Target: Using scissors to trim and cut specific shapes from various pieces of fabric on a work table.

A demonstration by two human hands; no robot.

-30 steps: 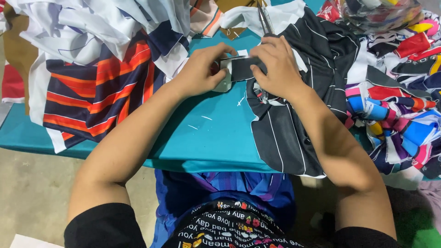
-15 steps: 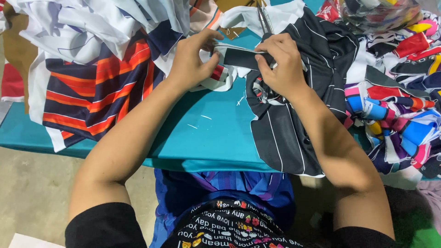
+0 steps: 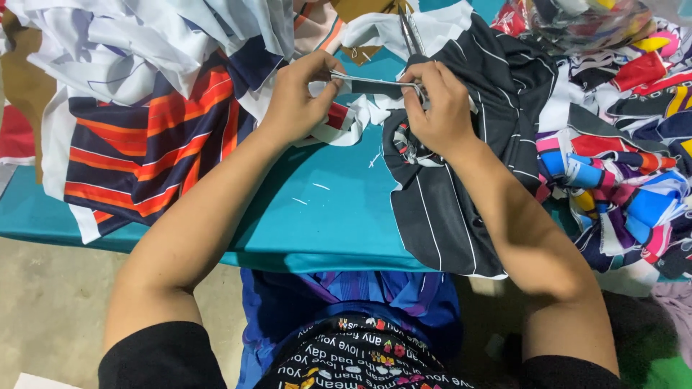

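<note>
On a teal table heaped with cut garments, the left hand and right hand each pinch shut on 1 end of a dark fabric strip, holding it taut above the black striped garment, apparently to inspect its edge.

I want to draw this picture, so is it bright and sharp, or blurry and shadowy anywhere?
Head view: even, soft light, with no glare on the teal table; both arms cast faint shadows on it. The left hand and right hand, pinching a dark fabric strip, look fairly sharp. The edges curve a little, as through a wide lens, and the floor below is dimmer.
</note>
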